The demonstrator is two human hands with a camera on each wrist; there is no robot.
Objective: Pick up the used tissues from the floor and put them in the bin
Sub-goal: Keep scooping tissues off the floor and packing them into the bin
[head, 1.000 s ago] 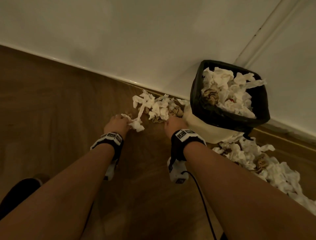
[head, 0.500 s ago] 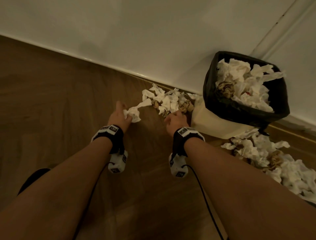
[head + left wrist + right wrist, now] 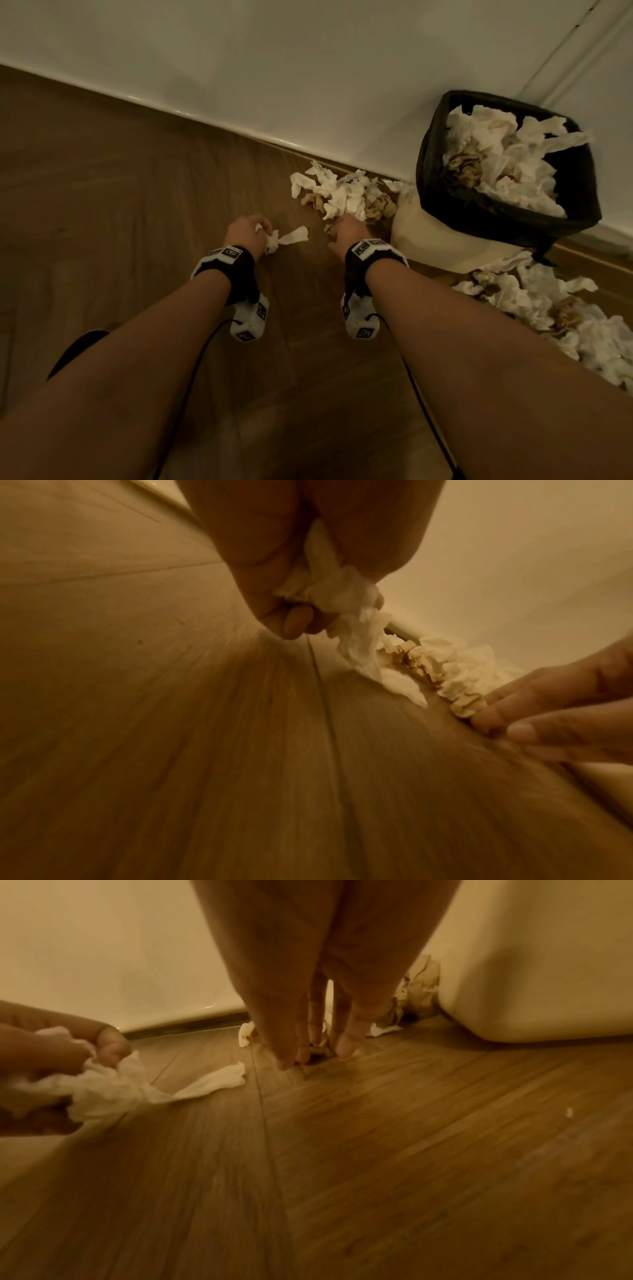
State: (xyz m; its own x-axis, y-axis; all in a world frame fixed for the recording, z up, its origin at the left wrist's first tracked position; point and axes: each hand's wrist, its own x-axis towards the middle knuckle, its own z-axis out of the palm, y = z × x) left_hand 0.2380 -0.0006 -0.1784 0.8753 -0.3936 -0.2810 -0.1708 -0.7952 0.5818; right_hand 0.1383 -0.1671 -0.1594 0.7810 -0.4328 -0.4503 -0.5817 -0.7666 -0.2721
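Observation:
My left hand (image 3: 261, 230) grips a crumpled white tissue (image 3: 289, 237) low over the wooden floor, and its loose tail trails to the right. The left wrist view shows the same tissue (image 3: 346, 601) bunched between the curled fingers. My right hand (image 3: 337, 226) points down with straight fingers (image 3: 346, 1045). They touch the floor at the near edge of a pile of white and brown tissues (image 3: 342, 197) against the wall. The bin (image 3: 442, 178), cream with a black liner, stands right of the pile, heaped with tissues (image 3: 500, 161).
A second, larger spread of tissues (image 3: 548, 308) lies on the floor right of the bin. The white wall and its skirting (image 3: 205, 113) run diagonally behind. A dark shoe (image 3: 78, 349) shows at the lower left. Cables hang from both wrist cameras.
My left hand has drawn back from the pile towards me, taking the white tissue with it. My right hand has stayed at the pile's near edge.

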